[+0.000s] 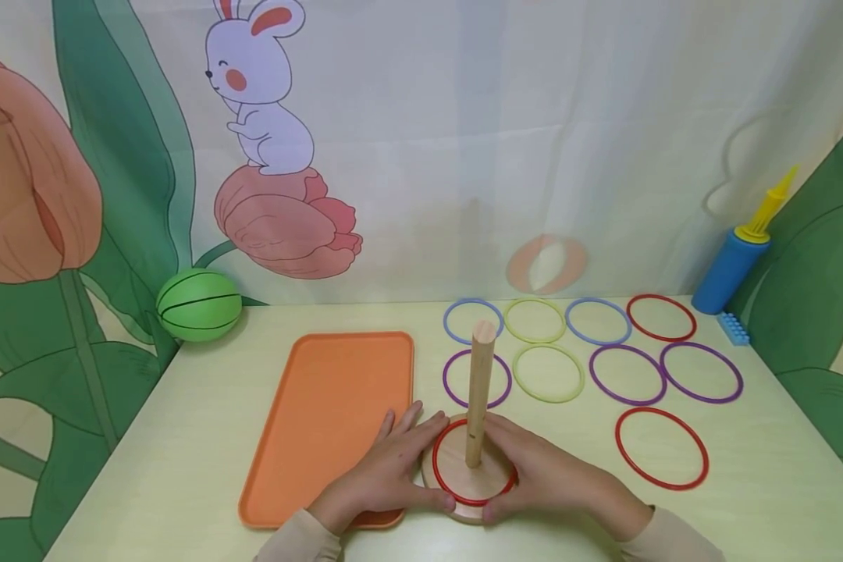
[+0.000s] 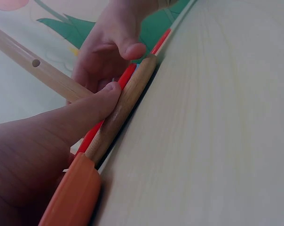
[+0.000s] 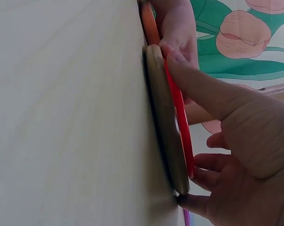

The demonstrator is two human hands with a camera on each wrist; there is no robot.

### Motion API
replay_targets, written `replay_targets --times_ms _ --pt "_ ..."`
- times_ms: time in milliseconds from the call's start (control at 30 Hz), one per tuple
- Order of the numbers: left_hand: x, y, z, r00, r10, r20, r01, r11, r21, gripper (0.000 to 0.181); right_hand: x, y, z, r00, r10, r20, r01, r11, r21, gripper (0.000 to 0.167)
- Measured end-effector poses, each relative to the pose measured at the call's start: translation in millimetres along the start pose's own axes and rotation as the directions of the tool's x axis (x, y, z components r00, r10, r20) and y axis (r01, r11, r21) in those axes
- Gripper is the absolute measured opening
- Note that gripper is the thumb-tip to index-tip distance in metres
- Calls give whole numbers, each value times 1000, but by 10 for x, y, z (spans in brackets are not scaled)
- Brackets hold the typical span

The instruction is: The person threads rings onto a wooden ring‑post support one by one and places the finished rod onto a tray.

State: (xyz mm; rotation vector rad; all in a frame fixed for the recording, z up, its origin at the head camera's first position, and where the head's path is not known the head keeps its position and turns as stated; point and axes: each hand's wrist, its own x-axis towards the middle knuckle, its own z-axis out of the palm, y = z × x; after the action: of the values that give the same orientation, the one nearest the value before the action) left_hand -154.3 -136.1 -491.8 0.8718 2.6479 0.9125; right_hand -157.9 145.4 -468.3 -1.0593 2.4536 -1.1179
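Note:
A wooden peg (image 1: 479,398) rises from a round wooden base (image 1: 469,513) near the table's front. Around the peg, a red ring (image 1: 472,502) lies low against the top of the base. My left hand (image 1: 396,472) holds the ring's left side, its thumb at the near rim and some fingers reaching over the tray edge. From the right, my right hand (image 1: 551,476) holds the same ring. In the right wrist view, its thumb and fingers (image 3: 212,167) are at the ring's edge, close to the base. Part of the ring is hidden behind the hands.
An orange tray (image 1: 337,414) lies left of the base. Several loose rings, among them a red ring (image 1: 662,449) and a purple ring (image 1: 627,375), lie behind and right. At the back are a green ball (image 1: 199,304), a blue pump (image 1: 730,269) and a blue block (image 1: 734,329).

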Motion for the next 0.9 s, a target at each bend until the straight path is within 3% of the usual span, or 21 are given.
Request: replay_targets --times_ms 133,300,500,767,900 --pt "2 13 0 1000 0 -2 0 1000 0 108 -58 0 -79 1000 -3 -23 3 999 -32 122" --pt "9 18 5 1000 -7 -1 7 1000 -7 109 -242 34 -249 994 51 -97 -60 994 -95 125" --pt "8 19 0 1000 -9 4 9 1000 -1 109 -474 127 -422 971 116 -211 -147 980 -138 125" --pt "15 5 -12 1000 -11 0 11 1000 3 109 -783 319 -633 942 85 -326 -144 976 -163 116" --pt "-7 5 -2 1000 -15 -5 15 1000 -5 109 -969 417 -736 922 96 -375 -183 962 -204 116"
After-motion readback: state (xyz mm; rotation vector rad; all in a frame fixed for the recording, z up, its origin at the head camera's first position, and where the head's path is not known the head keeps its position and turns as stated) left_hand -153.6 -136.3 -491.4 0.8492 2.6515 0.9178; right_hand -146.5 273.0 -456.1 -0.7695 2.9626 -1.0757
